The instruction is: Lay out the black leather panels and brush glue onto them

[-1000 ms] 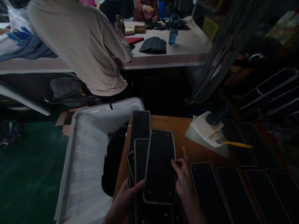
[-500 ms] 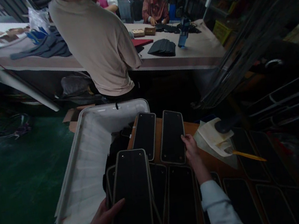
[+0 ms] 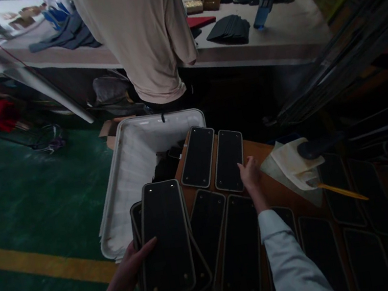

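Several black rectangular panels with pale edging and small rivets at the corners are in view. A stack of panels (image 3: 167, 249) is held by my left hand (image 3: 133, 262), its thumb lying over the top one and its fingers hidden underneath. My right hand (image 3: 251, 174) is beside the right edge of a panel (image 3: 229, 159) lying on the brown board. Its thumb is at that edge, apart from the fingers, with nothing seen between them. Another panel (image 3: 198, 157) lies just to the left, and more panels (image 3: 237, 245) lie nearer me.
A white plastic tub (image 3: 117, 178) with dark pieces inside stands left of the brown board (image 3: 262, 151). On the board's right are a pale cloth (image 3: 290, 164) and a yellow-handled brush (image 3: 343, 191). A person (image 3: 139, 40) stands ahead at a long worktable (image 3: 296, 44); another person's hands show behind it.
My view has tipped downward, so the worktable sits higher in the picture. My right hand has drawn slightly off the panel's edge. The stack is still in my left hand.
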Motion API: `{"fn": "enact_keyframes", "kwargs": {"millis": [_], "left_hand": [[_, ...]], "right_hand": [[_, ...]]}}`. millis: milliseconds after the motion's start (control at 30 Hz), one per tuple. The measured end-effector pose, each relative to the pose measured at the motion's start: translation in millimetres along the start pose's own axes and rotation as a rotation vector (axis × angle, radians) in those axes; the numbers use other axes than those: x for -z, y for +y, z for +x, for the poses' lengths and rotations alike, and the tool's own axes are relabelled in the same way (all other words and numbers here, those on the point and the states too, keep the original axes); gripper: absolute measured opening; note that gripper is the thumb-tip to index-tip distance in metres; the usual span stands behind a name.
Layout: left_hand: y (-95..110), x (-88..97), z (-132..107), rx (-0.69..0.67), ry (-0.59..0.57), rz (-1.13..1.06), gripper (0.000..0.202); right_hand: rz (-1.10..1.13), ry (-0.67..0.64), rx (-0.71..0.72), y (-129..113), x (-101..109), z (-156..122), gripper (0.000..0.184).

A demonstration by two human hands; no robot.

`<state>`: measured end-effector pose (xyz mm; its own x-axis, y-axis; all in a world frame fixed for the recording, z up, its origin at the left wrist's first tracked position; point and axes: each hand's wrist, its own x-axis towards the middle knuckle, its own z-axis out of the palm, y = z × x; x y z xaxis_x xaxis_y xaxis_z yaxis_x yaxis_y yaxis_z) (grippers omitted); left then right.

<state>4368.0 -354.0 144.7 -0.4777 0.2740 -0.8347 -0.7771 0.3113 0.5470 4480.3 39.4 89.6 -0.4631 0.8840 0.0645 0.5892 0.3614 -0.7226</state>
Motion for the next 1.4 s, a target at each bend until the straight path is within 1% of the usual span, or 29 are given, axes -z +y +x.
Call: {"fn": "enact_keyframes", "kwargs": {"millis": [67,133,167,200,233,300,367,467,567,767,867,967,1067,1133,1167,1200,1333,1400], "left_hand": [[-2,13.2,-3,-0.005,0.039,-0.004,0.063],[-4,26.0,-7,-0.005,0.061,-0.017,0.061],[-4,31.6,-9,-0.009,0.068,-0.026,0.06],[-5,36.5,-11,-0.017,0.073,-0.034,0.059],[-5,40.7,-12,-0.028,0.076,-0.037,0.059],[-6,47.0,-12,-0.048,0.071,-0.031,0.06],[-8,51.5,-9,-0.058,0.045,-0.011,0.06],[-11,57.3,0,-0.069,-0.011,0.032,0.061],[-12,63.5,11,-0.08,-0.077,0.079,0.059],[-12,78.0,21,-0.081,-0.255,0.12,0.054],[-13,82.2,22,-0.067,-0.284,0.108,0.056],[-12,82.1,20,-0.098,-0.309,0.099,0.057],[-8,79.8,17,-0.133,-0.355,0.111,0.056],[-5,78.1,14,-0.142,-0.375,0.122,0.057],[-4,77.3,14,-0.145,-0.376,0.126,0.058],[-3,76.6,13,-0.151,-0.372,0.132,0.059],[-3,74.1,13,-0.209,-0.366,0.161,0.061],[-5,74.3,14,-0.232,-0.392,0.169,0.064]], "right_hand": [[-0.013,-0.066,0.021,-13,-2,-34,0.033],[-0.044,-0.171,0.087,-24,-8,-80,0.027],[-0.123,-0.297,0.207,-28,-12,-107,0.029],[-0.187,-0.409,0.326,-29,-15,-133,0.034],[-0.229,-0.498,0.415,-29,-17,-158,0.041],[-0.281,-0.614,0.493,-24,-18,-197,0.054],[-0.317,-0.667,0.508,-17,-14,-217,0.062],[-0.348,-0.694,0.511,-10,-5,-221,0.063],[-0.362,-0.691,0.513,-12,2,-217,0.062],[-0.36,-0.669,0.501,-17,3,-223,0.061],[-0.343,-0.685,0.496,-16,5,-222,0.06],[-0.333,-0.697,0.479,-15,9,-219,0.06],[-0.293,-0.675,0.421,-22,7,-220,0.055],[-0.179,-0.61,0.317,-33,-2,-226,0.046],[-0.088,-0.569,0.233,-42,-10,-232,0.042],[0.017,-0.532,0.127,-51,-20,-238,0.041],[0.441,-0.454,-0.334,-89,-76,-271,0.054],[0.579,-0.345,-0.481,-101,-101,-286,0.054]]}}
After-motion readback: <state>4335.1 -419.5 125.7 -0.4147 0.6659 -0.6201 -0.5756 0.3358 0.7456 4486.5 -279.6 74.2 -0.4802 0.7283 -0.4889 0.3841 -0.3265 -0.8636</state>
